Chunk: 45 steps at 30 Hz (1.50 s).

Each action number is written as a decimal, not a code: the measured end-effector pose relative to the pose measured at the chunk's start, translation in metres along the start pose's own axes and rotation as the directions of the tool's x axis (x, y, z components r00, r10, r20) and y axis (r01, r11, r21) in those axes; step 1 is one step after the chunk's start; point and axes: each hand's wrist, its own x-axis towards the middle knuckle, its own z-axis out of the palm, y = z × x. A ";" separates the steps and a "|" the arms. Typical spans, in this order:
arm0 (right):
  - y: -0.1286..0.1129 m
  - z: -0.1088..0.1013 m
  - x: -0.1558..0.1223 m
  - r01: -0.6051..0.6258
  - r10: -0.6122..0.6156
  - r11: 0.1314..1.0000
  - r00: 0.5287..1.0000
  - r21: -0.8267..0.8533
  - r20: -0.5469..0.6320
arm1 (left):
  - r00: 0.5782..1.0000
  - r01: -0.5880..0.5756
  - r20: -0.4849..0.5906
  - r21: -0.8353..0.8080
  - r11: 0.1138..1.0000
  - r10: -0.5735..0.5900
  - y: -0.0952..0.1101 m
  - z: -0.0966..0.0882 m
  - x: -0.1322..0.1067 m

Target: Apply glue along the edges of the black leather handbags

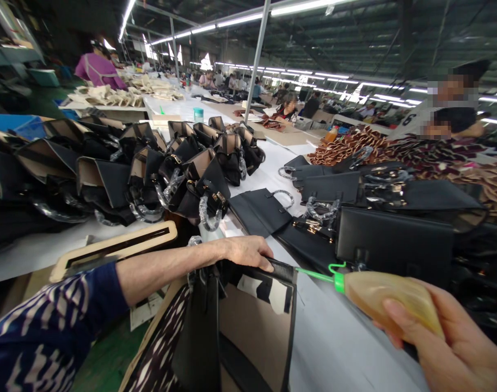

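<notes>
My left hand (248, 251) rests closed over the top rim of an open black handbag (256, 321) that stands in front of me, its brown lining showing. At the lower right my right hand (452, 343) grips a yellowish squeeze bottle (389, 299). The bottle's green nozzle (317, 275) points left toward the bag's rim, close to it.
Rows of black handbags (150, 169) with wrapped handles cover the white table (272, 163) at left and centre. Flat black bag panels (374, 218) are stacked at right, with brown leather pieces (354, 147) behind. A wooden frame (113, 247) lies near my left arm. Other people work farther back.
</notes>
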 end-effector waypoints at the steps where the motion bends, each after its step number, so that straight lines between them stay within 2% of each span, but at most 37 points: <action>1: -0.002 0.000 0.000 -0.012 0.012 1.000 1.000 -0.004 0.016 | 1.000 0.002 0.001 0.006 1.000 -0.002 0.000 0.000 0.000; 8: -0.020 -0.003 -0.004 0.026 -0.030 0.998 0.997 0.058 0.066 | 0.999 0.037 0.010 -0.006 0.999 -0.037 0.004 0.000 -0.001; 14: -0.017 -0.001 -0.002 0.045 -0.054 0.996 0.992 0.083 0.111 | 0.999 0.033 0.004 0.042 0.999 -0.033 0.005 0.000 -0.002; 19: -0.018 -0.001 -0.002 0.017 -0.023 0.999 0.993 0.049 0.119 | 1.000 0.027 -0.001 0.063 0.998 -0.027 0.006 0.001 -0.002; 23: -0.020 -0.003 -0.002 -0.028 0.017 0.996 0.992 0.083 0.124 | 1.000 0.029 -0.007 0.069 0.997 -0.028 0.008 0.002 -0.003; 32: -0.016 -0.002 -0.004 -0.023 0.016 0.999 0.989 0.049 0.149 | 1.000 0.025 -0.012 0.099 0.995 -0.024 0.009 0.001 -0.003; 39: -0.010 -0.002 -0.007 -0.103 0.094 0.994 0.975 0.033 0.200 | 1.000 -0.009 -0.026 0.107 0.994 0.012 0.001 0.004 0.002; 45: -0.012 -0.001 -0.009 -0.102 0.089 0.992 0.981 0.068 0.174 | 0.999 -0.034 -0.034 0.102 0.994 0.038 -0.008 0.005 0.006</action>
